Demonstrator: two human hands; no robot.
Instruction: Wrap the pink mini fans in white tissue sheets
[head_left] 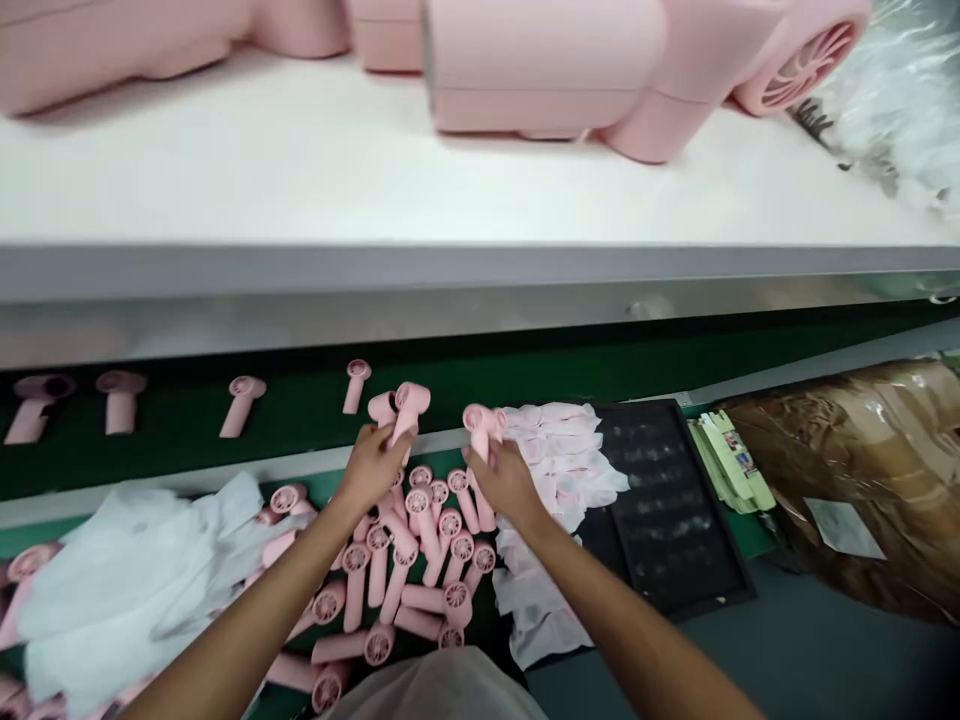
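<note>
My left hand [373, 468] is closed around the handles of two pink handheld fans [412, 400], held upright side by side. To its right, my right hand [511, 482] grips another pink handheld fan [478, 420]; a second round head beside it may belong to one more fan. Below both hands lies a loose heap of pink handheld fans [421, 505], their round grilles mostly facing up. Just right of my right hand, pink items in thin white sleeves [559, 440] lie in rows on a black tray [660, 510].
White thin sleeves [142, 570] are piled at left over more fans. Several fans stand spaced along the green belt [300, 400] behind. A white shelf [375, 190] with large pink fans crosses above. At right are green printed cards [727, 460] and a plastic-wrapped brown bundle [855, 470].
</note>
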